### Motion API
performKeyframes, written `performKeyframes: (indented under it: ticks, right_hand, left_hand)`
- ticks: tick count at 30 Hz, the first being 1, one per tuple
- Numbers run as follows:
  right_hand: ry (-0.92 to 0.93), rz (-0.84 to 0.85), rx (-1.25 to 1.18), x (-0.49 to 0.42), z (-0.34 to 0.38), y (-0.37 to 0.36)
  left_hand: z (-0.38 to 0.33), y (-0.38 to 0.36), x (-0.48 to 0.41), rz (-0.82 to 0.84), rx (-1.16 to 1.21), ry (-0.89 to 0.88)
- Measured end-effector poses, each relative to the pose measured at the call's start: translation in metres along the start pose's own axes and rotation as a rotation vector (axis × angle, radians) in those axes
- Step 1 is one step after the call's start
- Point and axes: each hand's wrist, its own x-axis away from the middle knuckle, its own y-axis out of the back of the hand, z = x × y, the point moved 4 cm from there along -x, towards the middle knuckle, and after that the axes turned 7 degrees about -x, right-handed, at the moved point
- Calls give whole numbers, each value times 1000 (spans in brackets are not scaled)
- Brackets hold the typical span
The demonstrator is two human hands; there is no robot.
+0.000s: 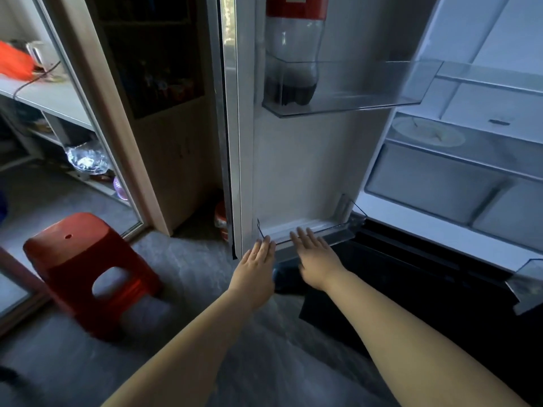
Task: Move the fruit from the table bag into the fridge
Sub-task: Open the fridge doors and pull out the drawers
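Here, the open fridge (505, 30) fills the right half of the head view, with its door (308, 165) swung out to the left so that the inner lining faces the camera. Inside the cabinet, a pale drawer (435, 183) sits below a glass shelf that carries a plate (429, 133). On the grey floor to the left of the door stands a red stool (88, 268). Farther left, a white tabletop (50, 98) bears an orange bag (14, 61), well apart from the fridge.

The door carries two clear shelves. The upper door shelf (352, 104) holds an upright bottle (293, 54) with a red label and a little dark liquid at its base, standing at the shelf's left end. The lower door shelf (311, 227) lies near the bottom edge of the door.

Both arms reach forward and down to this lower shelf. The left hand (258, 259) is flat, with fingers straight and close together, and its fingertips are at the left front corner of the shelf's clear rim. The right hand (316, 257) is likewise flat with straight fingers, and its fingertips overlap the front rim nearer the middle. Neither hand holds anything. Whether the fingertips press on the rim or only hover at it cannot be told.

The fruit cannot be located in this view.
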Motion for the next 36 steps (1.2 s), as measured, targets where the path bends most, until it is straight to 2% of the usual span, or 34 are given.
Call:
performKeyframes:
  ticks: [3, 11, 15, 18, 20, 23, 30, 36]
  right_hand:
    - [-62, -17, 17, -10, -11, -1]
    - [-48, 23, 26, -16, -12, -7]
    - [-24, 53, 20, -12, -7, -5]
    - [-75, -37, 15, 11, -30, 4]
    - [-147, -82, 16, 35, -56, 13]
    - [-245, -120, 102, 78, -103, 36]
    - [-489, -215, 261, 200, -227, 106]
    - [-493, -216, 299, 285, -295, 123]
  left_hand:
    - [4, -6, -3, -16, -59, -11]
    - [4, -1, -1, -12, -64, -1]
    - [2, 25, -6, 4, -164, -21]
    - [-7, 38, -18, 69, -99, -26]
    - [-25, 43, -23, 57, -136, -79]
    - [-75, 53, -33, 37, -147, -172]
    - [-252, 84, -63, -72, -112, -447]
    - [-374, 96, -72, -73, -73, -580]
